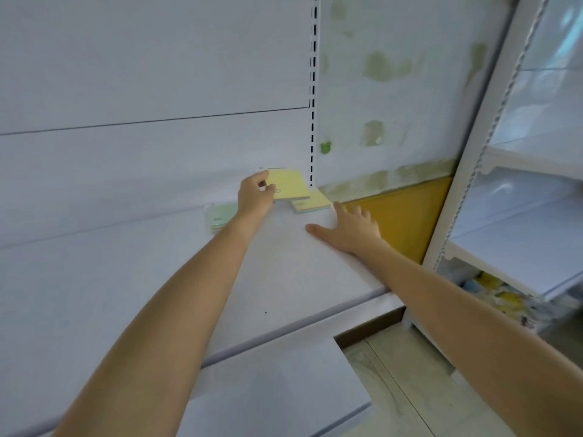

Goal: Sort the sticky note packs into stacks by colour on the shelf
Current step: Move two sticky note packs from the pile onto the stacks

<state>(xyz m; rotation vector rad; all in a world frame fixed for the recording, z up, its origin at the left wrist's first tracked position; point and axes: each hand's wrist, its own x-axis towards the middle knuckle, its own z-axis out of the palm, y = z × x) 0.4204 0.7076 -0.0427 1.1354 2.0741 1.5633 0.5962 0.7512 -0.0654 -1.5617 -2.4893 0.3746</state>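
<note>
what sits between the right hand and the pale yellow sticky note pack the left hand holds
Head view: another yellow-topped sticky note pack, lying on the white shelf.

Single head cam, near, above & in front of flat white metal shelf (284, 279), facing fwd-down at its back-right corner.

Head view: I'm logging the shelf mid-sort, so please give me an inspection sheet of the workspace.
Surface: white shelf, packs near its back wall.
Job's things: yellow pack held raised; yellow-topped pack lying below it; green-topped pack further left, partly hidden by the arm.
Clutter: nothing seen.
Hands: left hand grips the yellow pack; right hand flat on the shelf, fingers straight.
Cables: nothing seen.
Surroundings: slotted upright, yellow panel, side rack at right.
</note>
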